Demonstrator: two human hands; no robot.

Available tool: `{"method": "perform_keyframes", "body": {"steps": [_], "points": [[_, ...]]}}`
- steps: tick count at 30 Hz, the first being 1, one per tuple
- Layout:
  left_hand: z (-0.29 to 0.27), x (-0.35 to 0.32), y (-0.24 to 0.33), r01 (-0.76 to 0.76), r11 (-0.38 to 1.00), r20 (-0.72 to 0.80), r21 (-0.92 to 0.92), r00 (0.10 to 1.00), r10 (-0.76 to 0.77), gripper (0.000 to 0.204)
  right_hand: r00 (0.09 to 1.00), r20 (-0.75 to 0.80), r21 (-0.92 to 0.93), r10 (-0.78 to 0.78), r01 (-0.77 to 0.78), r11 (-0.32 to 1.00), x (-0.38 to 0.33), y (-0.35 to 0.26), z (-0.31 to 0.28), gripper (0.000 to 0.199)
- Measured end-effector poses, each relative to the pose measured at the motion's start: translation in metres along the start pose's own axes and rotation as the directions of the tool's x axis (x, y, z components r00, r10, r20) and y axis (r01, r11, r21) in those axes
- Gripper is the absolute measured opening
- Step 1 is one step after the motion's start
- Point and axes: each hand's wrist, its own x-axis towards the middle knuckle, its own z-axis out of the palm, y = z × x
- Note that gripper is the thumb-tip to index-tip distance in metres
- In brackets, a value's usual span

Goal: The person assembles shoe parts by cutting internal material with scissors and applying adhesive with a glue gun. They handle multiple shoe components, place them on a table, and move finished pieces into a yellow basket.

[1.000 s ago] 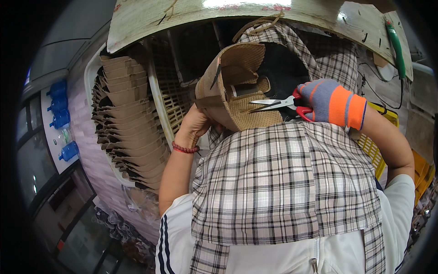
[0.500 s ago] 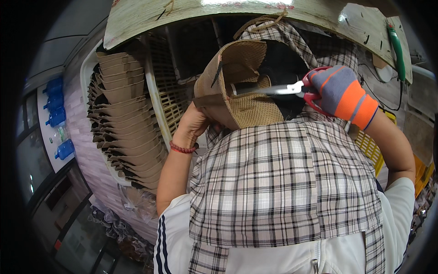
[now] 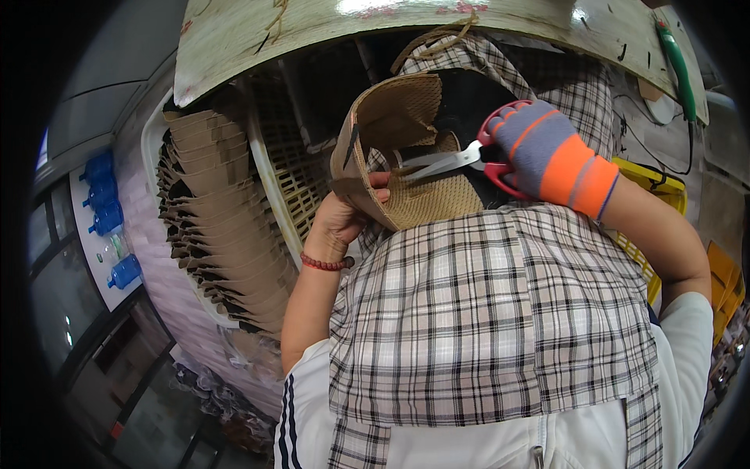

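Note:
My left hand (image 3: 344, 223), bare with a red bead bracelet at the wrist, grips a curved brown woven piece (image 3: 391, 125) from below and holds it up in front of me. My right hand (image 3: 547, 152) wears a grey and orange glove and holds red-handled scissors (image 3: 441, 162). The scissor blades point left into the hollow of the brown piece, close to my left thumb. A plaid cloth (image 3: 492, 313) covers my lap beneath both hands.
A tall leaning stack of similar brown pieces (image 3: 226, 227) fills a white slatted basket (image 3: 273, 180) on my left. A yellow crate (image 3: 664, 195) stands at the right. A worn board (image 3: 391, 19) with a green-handled tool (image 3: 678, 62) lies ahead. Blue water bottles (image 3: 105, 211) stand far left.
My right hand lifted the scissors and brought the blades further left into the brown piece. My left hand turned the piece slightly, keeping its grip.

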Motion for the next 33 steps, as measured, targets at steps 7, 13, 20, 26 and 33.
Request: {"method": "perform_keyframes", "body": {"steps": [7, 13, 20, 26, 33], "points": [[-0.008, 0.002, 0.001, 0.036, 0.998, 0.022, -0.046, 0.999, -0.035, 0.026, 0.998, -0.013, -0.087, -0.064, 0.063, 0.994, 0.015, -0.015, 0.009, 0.026], [-0.008, 0.002, 0.0, 0.036, 0.999, 0.011, -0.029, 0.999, -0.035, 0.026, 0.998, 0.058, -0.137, 0.005, 0.003, 0.991, 0.016, -0.018, 0.006, 0.026], [0.0, -0.003, 0.002, 0.011, 1.0, 0.031, 0.011, 0.999, -0.012, 0.03, 0.977, 0.157, 0.023, 0.144, -0.15, 0.988, -0.011, 0.024, -0.007, 0.056], [0.004, -0.005, -0.001, -0.051, 0.999, 0.077, 0.02, 0.996, 0.049, 0.042, 0.978, 0.201, 0.11, 0.052, -0.075, 0.991, -0.016, 0.031, -0.004, 0.081], [0.004, -0.007, -0.001, -0.031, 0.999, 0.049, 0.013, 0.998, 0.03, 0.043, 0.904, 0.422, 0.066, 0.072, -0.11, 0.992, 0.011, 0.015, 0.002, 0.091]]}}
